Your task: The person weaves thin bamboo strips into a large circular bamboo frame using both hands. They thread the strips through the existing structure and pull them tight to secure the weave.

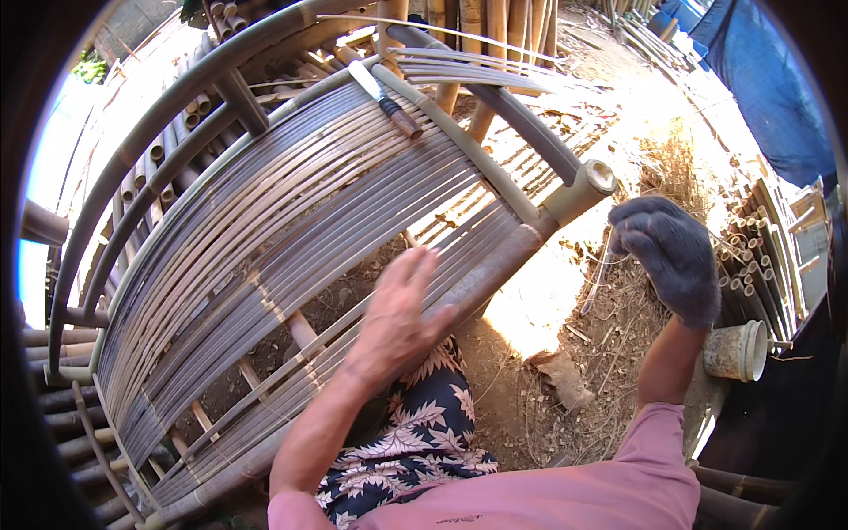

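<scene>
A bamboo bench frame with a slatted seat [221,238] fills the left and middle. My bare left hand [402,309] rests on the slats close to the thick front rail [486,269], fingers stretched out and nothing gripped. My right hand [667,256], in a dark grey glove, is raised beyond the bench's right corner post [583,190]. Its fingers are curled around a thin bamboo strip [597,284], whose end hangs below the glove. A knife [386,99] with a wooden handle lies across the slats toward the far end. Between the slat groups, a gap shows the cross pieces underneath.
Curved bamboo rails [146,115] form the bench's back at the left. Long loose strips [477,66] lie over the far end. Bamboo poles are stacked behind and at right [755,256]. A dirty white bucket [738,351] stands at right; shavings litter the ground. A blue tarp [764,84] hangs far right.
</scene>
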`<state>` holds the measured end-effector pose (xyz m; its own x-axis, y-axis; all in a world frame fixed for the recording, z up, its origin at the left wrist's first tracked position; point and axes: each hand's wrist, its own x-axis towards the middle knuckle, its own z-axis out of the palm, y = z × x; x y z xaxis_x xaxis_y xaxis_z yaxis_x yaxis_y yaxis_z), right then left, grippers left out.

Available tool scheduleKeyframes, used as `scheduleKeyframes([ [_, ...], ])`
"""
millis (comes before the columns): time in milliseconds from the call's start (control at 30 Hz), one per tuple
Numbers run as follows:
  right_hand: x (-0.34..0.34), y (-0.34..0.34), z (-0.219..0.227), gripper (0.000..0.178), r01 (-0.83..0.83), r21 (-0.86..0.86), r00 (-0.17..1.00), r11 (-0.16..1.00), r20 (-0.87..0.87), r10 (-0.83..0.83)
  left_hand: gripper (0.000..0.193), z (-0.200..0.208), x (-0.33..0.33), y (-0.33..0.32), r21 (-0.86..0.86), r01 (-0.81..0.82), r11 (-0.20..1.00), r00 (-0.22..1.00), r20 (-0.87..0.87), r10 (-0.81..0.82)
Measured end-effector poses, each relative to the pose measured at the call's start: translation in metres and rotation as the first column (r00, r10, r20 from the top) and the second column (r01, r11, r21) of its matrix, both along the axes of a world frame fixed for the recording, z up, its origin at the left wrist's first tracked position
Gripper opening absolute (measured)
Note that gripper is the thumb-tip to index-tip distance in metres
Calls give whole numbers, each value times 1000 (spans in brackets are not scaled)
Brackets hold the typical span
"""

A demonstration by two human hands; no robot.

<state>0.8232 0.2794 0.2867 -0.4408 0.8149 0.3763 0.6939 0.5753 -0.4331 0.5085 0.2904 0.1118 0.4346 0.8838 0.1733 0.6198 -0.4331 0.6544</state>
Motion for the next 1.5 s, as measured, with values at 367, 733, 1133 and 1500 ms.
scheduleKeyframes([
  [367,24,152,-76,26,-166,-650,707,742,-603,-369,20,-68,-3,85,-26,-233,972,972,-28,233],
  [733,-29,86,-94,58,-452,-803,877,389,-480,30,26,-43,-14,74,-341,-351,872,897,144,417],
  [1133,-39,-42,-69,96,474,-80,864,877,-151,-480,12,21,3,34,311,55,949,942,-330,53],
  [1500,-29,73,-135,15,-46,-679,768,733,-493,-409,15,17,-40,70,-114,-310,944,910,-323,260],
])
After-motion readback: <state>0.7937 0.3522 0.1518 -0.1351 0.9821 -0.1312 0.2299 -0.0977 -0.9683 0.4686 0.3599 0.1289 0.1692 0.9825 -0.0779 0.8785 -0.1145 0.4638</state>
